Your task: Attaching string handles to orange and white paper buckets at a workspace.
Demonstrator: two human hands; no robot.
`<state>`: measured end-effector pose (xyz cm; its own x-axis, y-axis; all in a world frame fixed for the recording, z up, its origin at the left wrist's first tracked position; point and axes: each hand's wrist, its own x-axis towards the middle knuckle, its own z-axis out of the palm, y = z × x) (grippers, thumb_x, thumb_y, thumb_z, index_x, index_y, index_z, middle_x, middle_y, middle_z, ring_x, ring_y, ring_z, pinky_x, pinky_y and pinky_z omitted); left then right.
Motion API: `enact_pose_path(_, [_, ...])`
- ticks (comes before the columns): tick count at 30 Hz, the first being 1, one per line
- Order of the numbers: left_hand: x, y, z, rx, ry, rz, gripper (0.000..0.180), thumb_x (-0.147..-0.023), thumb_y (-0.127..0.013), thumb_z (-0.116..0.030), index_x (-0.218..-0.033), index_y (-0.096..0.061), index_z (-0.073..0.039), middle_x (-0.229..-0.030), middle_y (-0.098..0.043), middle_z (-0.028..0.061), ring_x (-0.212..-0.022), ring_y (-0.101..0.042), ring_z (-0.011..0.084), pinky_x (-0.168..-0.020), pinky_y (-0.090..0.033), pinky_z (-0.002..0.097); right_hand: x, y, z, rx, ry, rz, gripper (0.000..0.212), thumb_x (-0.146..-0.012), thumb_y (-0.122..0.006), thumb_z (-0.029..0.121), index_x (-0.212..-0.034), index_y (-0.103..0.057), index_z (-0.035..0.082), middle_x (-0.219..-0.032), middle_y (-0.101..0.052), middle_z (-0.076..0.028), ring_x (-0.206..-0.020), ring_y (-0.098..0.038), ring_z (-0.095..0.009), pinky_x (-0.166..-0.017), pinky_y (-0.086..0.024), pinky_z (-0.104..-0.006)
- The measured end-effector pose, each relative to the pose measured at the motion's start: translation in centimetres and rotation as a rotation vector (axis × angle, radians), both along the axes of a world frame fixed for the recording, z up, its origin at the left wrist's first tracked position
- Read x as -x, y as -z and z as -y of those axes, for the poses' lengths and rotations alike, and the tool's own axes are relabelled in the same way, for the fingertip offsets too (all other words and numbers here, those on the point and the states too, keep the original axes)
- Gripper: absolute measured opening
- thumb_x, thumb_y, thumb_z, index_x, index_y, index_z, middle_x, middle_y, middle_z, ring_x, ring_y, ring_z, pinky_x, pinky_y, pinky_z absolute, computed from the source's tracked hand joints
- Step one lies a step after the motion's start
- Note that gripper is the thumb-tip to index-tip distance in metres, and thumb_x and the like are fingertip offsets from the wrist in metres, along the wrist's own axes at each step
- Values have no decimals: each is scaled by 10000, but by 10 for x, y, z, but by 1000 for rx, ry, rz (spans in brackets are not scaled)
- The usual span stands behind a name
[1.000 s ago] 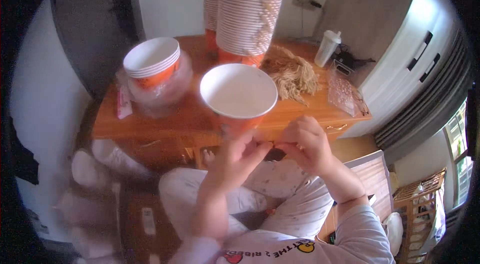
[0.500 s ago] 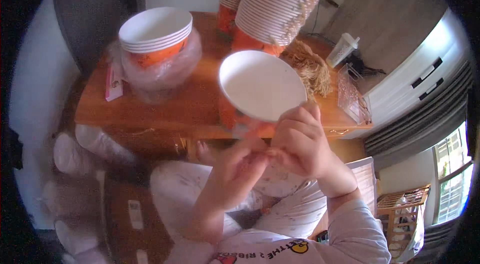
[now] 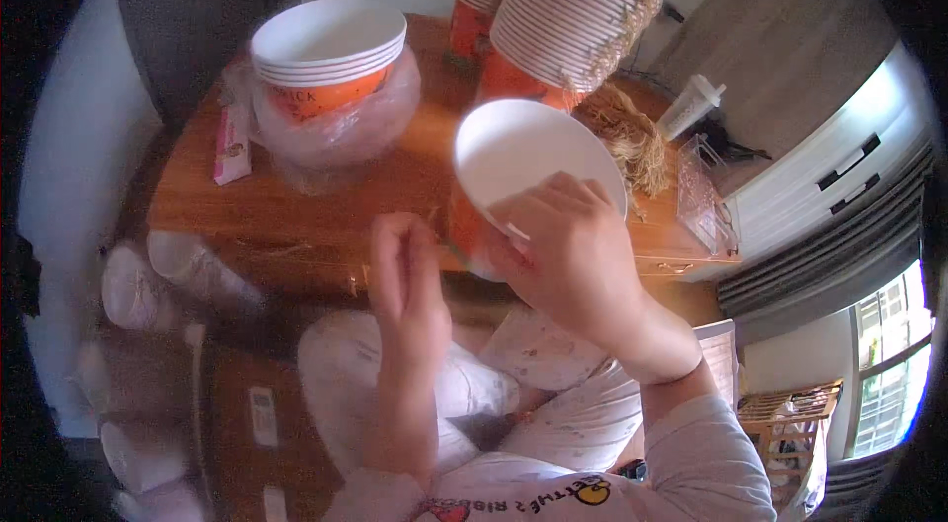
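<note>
A large white-lined paper bucket (image 3: 523, 142) with an orange outer side tilts toward me at the table's front edge. My right hand (image 3: 578, 245) is closed on its near rim, the fingers reaching over the opening and covering part of the inside. To the left of the bucket and apart from it, my left hand (image 3: 410, 270) is raised with its fingers pressed together. Whatever lies between them, if anything, is hidden. Behind the bucket a tall stack of the same buckets (image 3: 563, 18) has tan twisted cords (image 3: 632, 28) hanging down its side.
On the brown wooden table (image 3: 326, 211), several nested buckets (image 3: 326, 58) sit in clear plastic wrap at the left, beside a pink-and-white box (image 3: 233, 147). A bundle of tan cords (image 3: 632, 142), a lidded cup (image 3: 691, 107) and a clear plastic box (image 3: 699, 191) stand at the right.
My hands were together in front of the bucket. The left has moved up and left, away from it. The right has shifted onto the near rim. The view has tilted slightly.
</note>
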<state>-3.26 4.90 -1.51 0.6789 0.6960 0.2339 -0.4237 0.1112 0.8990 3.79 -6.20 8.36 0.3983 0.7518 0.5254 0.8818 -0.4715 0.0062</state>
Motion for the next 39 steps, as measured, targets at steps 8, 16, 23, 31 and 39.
enact_pose_path(8, [-13,4,9,-137,12,83,98,-998,-475,-149,-997,-511,-58,-854,-471,-38,-763,-419,65,-694,-363,208,-2,-3,28,-29,-78,-211,100,-719,-677,118,-818,-673,99,-726,-644,-67,-746,-615,-270,-696,-479,-409])
enact_pose_path(16, [-15,14,14,-155,57,96,47,-972,-480,-42,-984,-510,-9,-866,-544,48,-816,-519,131,-753,-433,270,-9,-1,38,-41,-151,-256,202,-683,-693,83,-883,-675,100,-762,-655,-61,-753,-614,-271,-725,-474,-399])
enact_pose_path(23, [-11,7,25,-247,82,120,80,-975,-462,-96,-966,-507,-30,-888,-507,14,-851,-453,101,-795,-380,252,-13,3,43,-83,-180,-286,221,-697,-695,88,-914,-655,78,-784,-652,-69,-779,-603,-281,-742,-456,-407])
enact_pose_path(31, [-6,6,29,-254,120,111,77,-967,-467,-100,-979,-499,-31,-929,-498,30,-890,-455,114,-818,-372,254,-17,5,44,-75,-190,-265,215,-716,-696,97,-914,-612,84,-792,-621,-57,-787,-577,-271,-749,-438,-411])
enact_pose_path(39, [-6,6,35,-270,121,99,82,-961,-474,-92,-996,-507,-25,-938,-502,36,-895,-462,120,-819,-378,259,-18,6,48,-61,-168,-302,226,-685,-633,53,-910,-606,46,-808,-624,-107,-810,-574,-323,-750,-451,-411])
